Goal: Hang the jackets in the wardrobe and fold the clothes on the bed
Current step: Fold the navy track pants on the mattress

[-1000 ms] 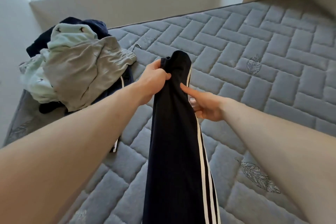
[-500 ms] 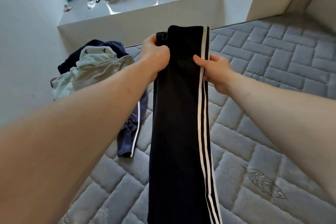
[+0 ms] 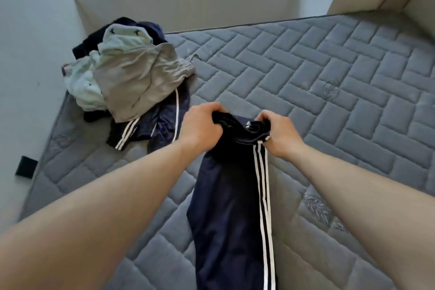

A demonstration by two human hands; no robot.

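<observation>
**Track trousers gathered at one end, ready to be laid and folded**

The person is holding a pair of navy track trousers (image 3: 226, 207) with white side stripes above the near half of the bed (image 3: 329, 92). The left hand (image 3: 200, 125) is gripping one side of the bunched top end, fingers curled into the cloth; the right hand (image 3: 280, 132) is pinching the other side, just where the stripes begin. The rest of the garment is hanging down towards the near edge.

The step in hand looks like the folding of this one garment. The next move probably calls for spreading the gathered end flat on the mattress, with both grips kept until the cloth is lying straight.

A pile of unfolded clothes (image 3: 131, 82) is lying near the far left corner of the bed, a grey piece on top and another striped dark garment (image 3: 162, 125) under it. The trousers' lower end is cut off by the picture's bottom edge, the fingertips are buried in cloth, and no wardrobe is showing.
</observation>
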